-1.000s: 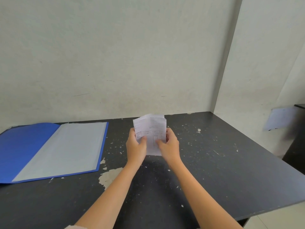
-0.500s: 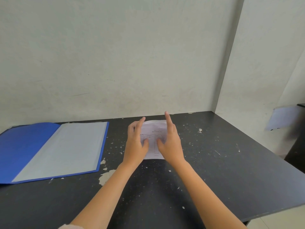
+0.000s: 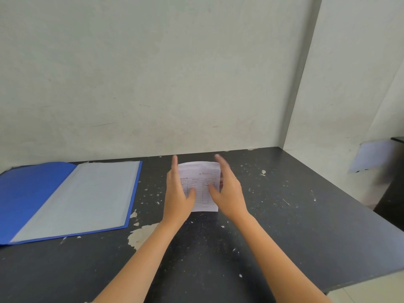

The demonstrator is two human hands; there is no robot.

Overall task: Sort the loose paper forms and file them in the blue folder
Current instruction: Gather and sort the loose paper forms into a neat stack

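Change: your small stack of white printed paper forms, upright in both hands a second ago, now lies flat on the black speckled desk | Grip: left hand and right hand open, flanking its edges, squaring | Axis: long axis points away from you, header far | Open blue plastic folder well left, unfilled.

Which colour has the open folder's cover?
Blue; the folder cover shows best in the head view, left on the table.

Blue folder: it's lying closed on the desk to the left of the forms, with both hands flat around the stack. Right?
Not quite. The head view shows the blue folder lying open, not closed. It is left of the forms, and the left hand and right hand flank the stack.
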